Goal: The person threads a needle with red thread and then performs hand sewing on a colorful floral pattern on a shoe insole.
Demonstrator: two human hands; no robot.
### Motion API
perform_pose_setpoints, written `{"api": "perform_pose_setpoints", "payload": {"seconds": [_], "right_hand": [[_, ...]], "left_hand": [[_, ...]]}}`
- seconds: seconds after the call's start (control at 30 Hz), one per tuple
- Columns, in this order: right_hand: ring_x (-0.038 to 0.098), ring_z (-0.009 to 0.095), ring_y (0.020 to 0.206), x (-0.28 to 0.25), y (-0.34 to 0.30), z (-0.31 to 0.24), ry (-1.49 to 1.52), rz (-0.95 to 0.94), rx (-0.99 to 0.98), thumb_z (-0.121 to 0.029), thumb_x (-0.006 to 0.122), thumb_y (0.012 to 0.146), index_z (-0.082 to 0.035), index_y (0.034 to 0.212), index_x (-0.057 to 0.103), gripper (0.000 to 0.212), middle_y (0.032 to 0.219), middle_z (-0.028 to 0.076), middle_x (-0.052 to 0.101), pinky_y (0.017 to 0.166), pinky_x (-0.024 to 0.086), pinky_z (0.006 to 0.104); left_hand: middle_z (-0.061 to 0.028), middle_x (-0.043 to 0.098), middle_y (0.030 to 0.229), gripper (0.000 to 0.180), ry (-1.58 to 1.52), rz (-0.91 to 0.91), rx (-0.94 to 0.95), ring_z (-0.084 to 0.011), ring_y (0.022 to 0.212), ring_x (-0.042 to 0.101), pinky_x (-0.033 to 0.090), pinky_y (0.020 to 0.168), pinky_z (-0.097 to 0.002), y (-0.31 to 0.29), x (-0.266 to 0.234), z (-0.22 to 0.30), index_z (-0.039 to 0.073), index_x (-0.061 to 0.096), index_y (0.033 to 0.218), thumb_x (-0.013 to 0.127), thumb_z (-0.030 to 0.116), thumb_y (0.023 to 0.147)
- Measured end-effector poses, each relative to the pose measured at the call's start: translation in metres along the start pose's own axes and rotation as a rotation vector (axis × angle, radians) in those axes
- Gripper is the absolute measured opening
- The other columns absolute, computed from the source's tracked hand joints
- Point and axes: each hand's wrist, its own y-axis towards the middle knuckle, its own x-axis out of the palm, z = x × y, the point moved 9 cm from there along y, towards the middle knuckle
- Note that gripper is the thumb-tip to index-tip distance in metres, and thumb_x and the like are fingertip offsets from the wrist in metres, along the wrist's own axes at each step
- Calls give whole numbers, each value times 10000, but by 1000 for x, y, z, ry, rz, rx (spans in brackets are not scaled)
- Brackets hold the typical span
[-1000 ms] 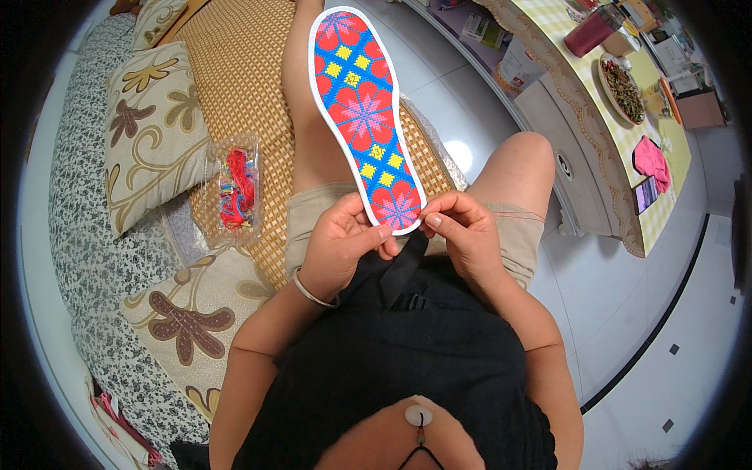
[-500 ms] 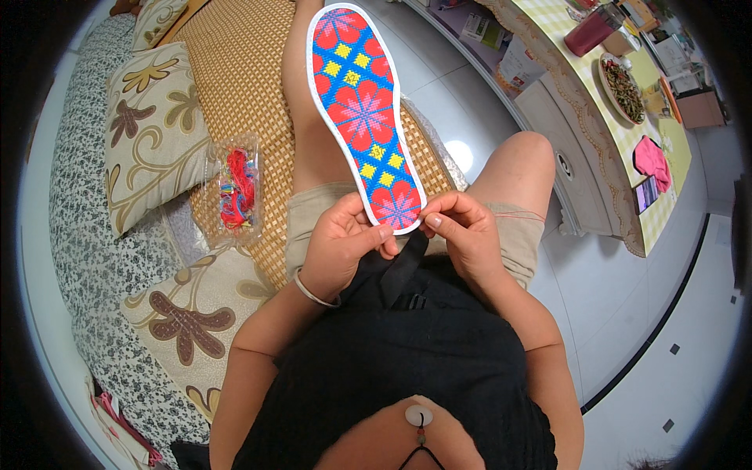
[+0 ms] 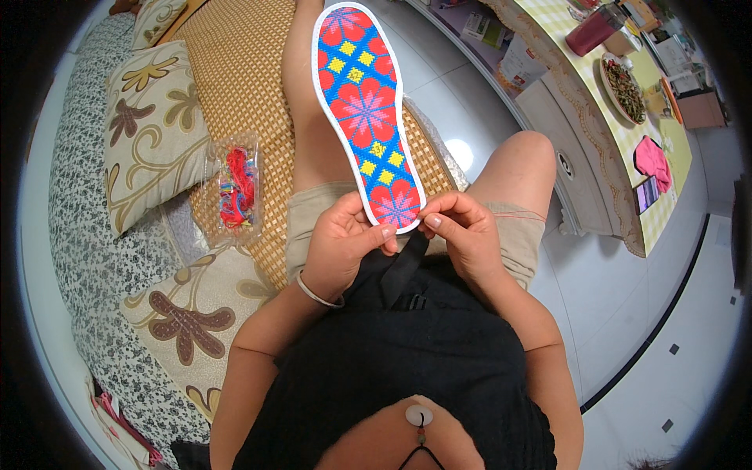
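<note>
Stretching forward from both grips, a flat, long, rounded insole [image 3: 366,113] has a stitched, grainy face of red flowers and yellow diamonds on blue, bound by a smooth white edge. Left of the grips lie a woven mat [image 3: 235,70] with a checked texture and a clear plastic tray [image 3: 254,233] of tangled red thread [image 3: 239,184]. The insole's far end and long sides stand free, with open air around them; the counter [image 3: 656,223] is well apart, to the right. The left grip [image 3: 341,243] pinches the heel's left rim, thumb on top. The right grip [image 3: 468,231] has thumb and forefinger closed together, touching the heel's right rim; what is between them cannot be told.
</note>
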Motion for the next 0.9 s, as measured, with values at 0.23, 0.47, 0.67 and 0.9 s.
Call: {"api": "perform_pose_setpoints", "payload": {"seconds": [0.23,0.47,0.67,0.9], "right_hand": [[558,70,745,-1,0,0,-3,-1,-8,-45,619,858,-15,918,629,68,840,25,627,655,451,204],[562,73,734,-7,0,1,-11,40,-7,-62,620,859,-21,921,628,75,828,24,631,636,442,205],[553,76,680,-19,3,2,54,125,-12,-65,593,875,-25,927,600,66,810,49,651,599,428,206],[551,70,655,-15,4,13,11,62,117,-78,578,890,-36,926,594,57,780,50,649,590,423,195]], "left_hand": [[-81,628,915,233,16,-7,-13,-102,711,574,497,659,-233,1,-1,-1,-34,546,1062,578,-22,832],[-76,626,905,225,22,24,-26,-100,705,574,497,654,-231,0,-1,0,-31,553,1052,585,-23,829],[-73,622,897,231,22,37,-12,-101,704,572,495,656,-231,0,-5,1,-33,554,1056,590,-22,828],[-79,625,908,228,15,47,7,-103,706,573,493,668,-233,1,-8,2,-33,551,1058,593,-9,835]]}}
